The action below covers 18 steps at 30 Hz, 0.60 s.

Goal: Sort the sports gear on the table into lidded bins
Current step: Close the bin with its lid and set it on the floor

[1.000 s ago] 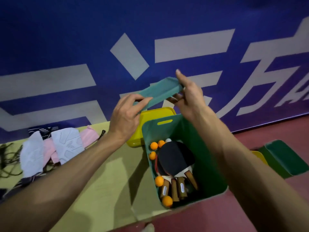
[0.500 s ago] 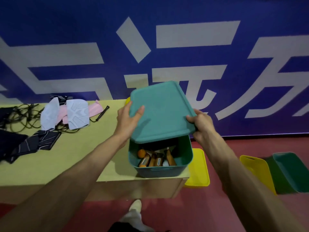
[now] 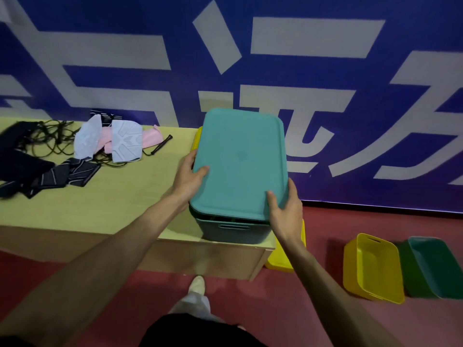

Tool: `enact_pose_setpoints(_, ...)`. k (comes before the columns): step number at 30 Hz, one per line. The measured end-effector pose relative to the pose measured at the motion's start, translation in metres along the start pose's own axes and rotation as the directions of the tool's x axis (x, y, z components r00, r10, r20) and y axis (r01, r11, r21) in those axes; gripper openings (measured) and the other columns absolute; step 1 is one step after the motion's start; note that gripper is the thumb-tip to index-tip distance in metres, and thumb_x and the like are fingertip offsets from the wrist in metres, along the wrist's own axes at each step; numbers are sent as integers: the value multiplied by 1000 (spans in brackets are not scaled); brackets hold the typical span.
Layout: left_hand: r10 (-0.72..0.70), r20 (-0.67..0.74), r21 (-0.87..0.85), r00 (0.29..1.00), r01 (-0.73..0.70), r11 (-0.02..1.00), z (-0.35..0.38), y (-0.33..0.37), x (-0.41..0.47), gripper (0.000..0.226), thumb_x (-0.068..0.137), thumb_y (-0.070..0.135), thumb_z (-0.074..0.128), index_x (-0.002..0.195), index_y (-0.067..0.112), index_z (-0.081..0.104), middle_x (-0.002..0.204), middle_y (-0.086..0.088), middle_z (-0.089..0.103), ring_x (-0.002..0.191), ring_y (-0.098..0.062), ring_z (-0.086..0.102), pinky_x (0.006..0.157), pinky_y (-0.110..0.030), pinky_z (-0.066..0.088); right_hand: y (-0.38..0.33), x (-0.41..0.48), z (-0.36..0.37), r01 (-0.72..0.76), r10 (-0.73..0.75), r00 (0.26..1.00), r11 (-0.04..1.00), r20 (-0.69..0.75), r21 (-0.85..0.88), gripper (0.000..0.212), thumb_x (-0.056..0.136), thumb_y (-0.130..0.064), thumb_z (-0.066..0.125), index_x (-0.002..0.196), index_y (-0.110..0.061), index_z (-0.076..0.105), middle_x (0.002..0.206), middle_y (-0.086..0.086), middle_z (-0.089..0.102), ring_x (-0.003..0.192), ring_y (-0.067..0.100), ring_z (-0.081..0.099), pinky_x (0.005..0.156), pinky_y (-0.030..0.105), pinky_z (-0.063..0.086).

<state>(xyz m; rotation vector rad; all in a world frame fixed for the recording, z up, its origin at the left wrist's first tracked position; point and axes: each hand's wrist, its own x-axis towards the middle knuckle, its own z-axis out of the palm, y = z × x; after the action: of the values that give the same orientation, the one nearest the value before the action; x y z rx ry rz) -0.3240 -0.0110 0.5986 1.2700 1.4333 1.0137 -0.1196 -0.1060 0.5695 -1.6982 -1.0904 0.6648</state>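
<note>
A teal lid [image 3: 241, 161] lies over the dark green bin [image 3: 233, 231] at the table's right end, with a thin dark gap showing along the near edge. My left hand [image 3: 189, 180] grips the lid's left edge, thumb on top. On the near right corner, my right hand [image 3: 285, 211] holds the lid, thumb on top and fingers round the side. The bin's contents are hidden under the lid.
On the yellow-green table [image 3: 100, 209] lie pink and white shoes [image 3: 120, 142], dark striped cloths [image 3: 50, 176] and black cord [image 3: 50, 141]. A yellow bin [image 3: 196, 139] peeks out behind the lid. On the red floor stand a yellow lid [image 3: 283, 259], a yellow bin [image 3: 370, 269] and green bins [image 3: 436, 266].
The lid came down from tilted in the air to lying over the green bin, hiding the paddles and orange balls. Both hands kept hold of it and moved down with it.
</note>
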Motion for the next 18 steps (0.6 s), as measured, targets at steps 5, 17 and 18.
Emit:
enact_pose_setpoints(5,-22,-13,128,1000,24,991,6,-25,-1,51,94,19,49,143,30,39,134,9,56,115,-14,58,99,-37,48,15,-3,2,-51,51,998,998,20,-38,61,94,-29,58,148,-18,33,144,-2,48,131,14,46,104,22,35)
enact_pose_setpoints(17,20,-37,380,999,-4,925,11,-54,13,44,102,24,36,145,19,34,141,-5,50,124,-26,51,90,-24,37,36,0,25,-129,129,992,991,17,40,67,89,-29,63,147,-13,33,142,3,49,129,18,48,109,40,40)
enact_pose_setpoints(18,32,-37,391,999,-15,920,11,-55,13,43,102,23,36,145,18,34,141,-6,51,124,-27,51,90,-24,36,38,0,26,-138,137,990,989,21,50,68,87,-33,62,146,-14,33,142,3,50,129,17,49,109,40,41)
